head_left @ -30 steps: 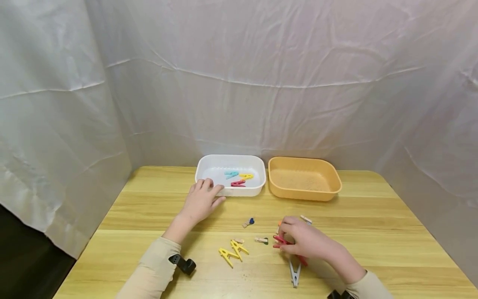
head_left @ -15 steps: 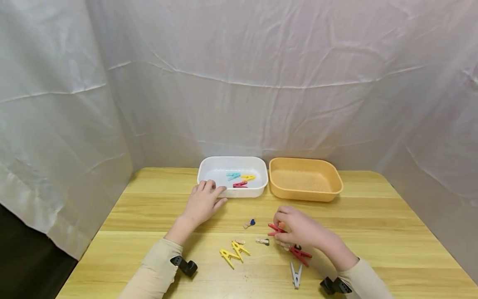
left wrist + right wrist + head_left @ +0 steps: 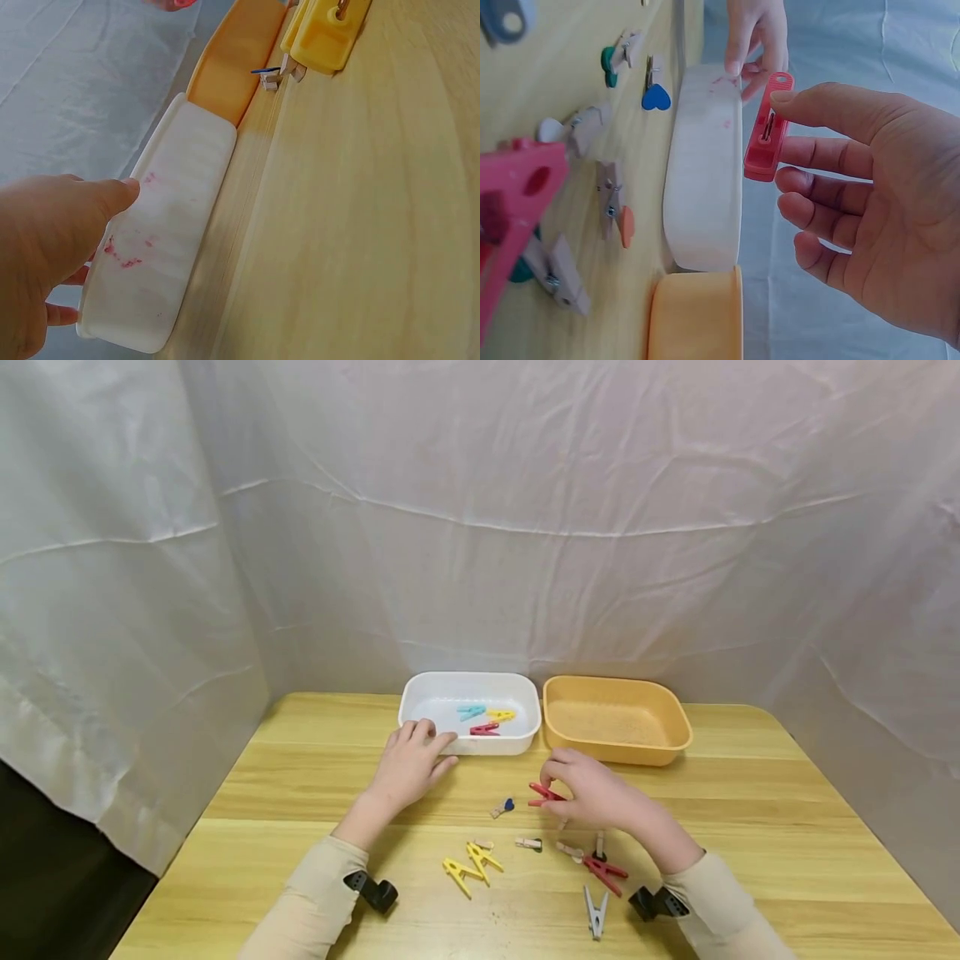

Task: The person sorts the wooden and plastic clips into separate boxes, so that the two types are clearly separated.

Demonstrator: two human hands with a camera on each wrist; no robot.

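Observation:
My right hand (image 3: 552, 789) pinches a red clothespin (image 3: 543, 794) between thumb and fingers, just above the table in front of the gap between the two trays. The right wrist view shows that clothespin (image 3: 767, 127) held at the fingertips of my right hand (image 3: 780, 124). My left hand (image 3: 426, 739) rests with relaxed fingers on the near left corner of the white tray (image 3: 517, 745). A teal clothespin (image 3: 470, 712), a yellow one (image 3: 498, 715) and a red one (image 3: 484, 728) lie inside it. The orange tray (image 3: 617, 752) stands to its right.
Loose on the wooden table lie two yellow clothespins (image 3: 468, 864), a small wooden peg with a blue heart (image 3: 501, 808), another small peg (image 3: 527, 842), a red clothespin (image 3: 606, 872) and a white one (image 3: 594, 912). White cloth walls surround the table.
My right hand has lifted the red clothespin off the near table and carried it away from me toward the trays. The left hand has stayed on the white tray.

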